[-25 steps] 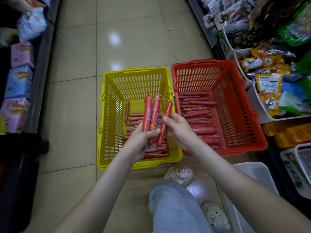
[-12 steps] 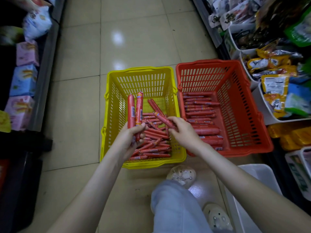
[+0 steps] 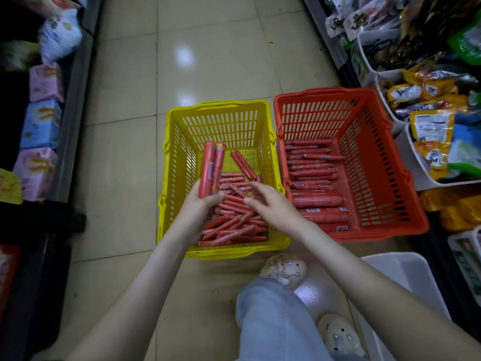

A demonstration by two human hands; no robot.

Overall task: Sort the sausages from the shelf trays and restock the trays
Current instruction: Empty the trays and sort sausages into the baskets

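- Over the yellow basket (image 3: 218,103), the left hand (image 3: 197,207) clasps two thick sausages (image 3: 209,168) upright by their near ends; the right hand (image 3: 270,204) hovers, fingers loose, holding nothing.
- They look light, firm and film-slick, so they are probably best gripped mid-length.
- The pile (image 3: 234,227) beneath both hands is partly hidden; labels unreadable.
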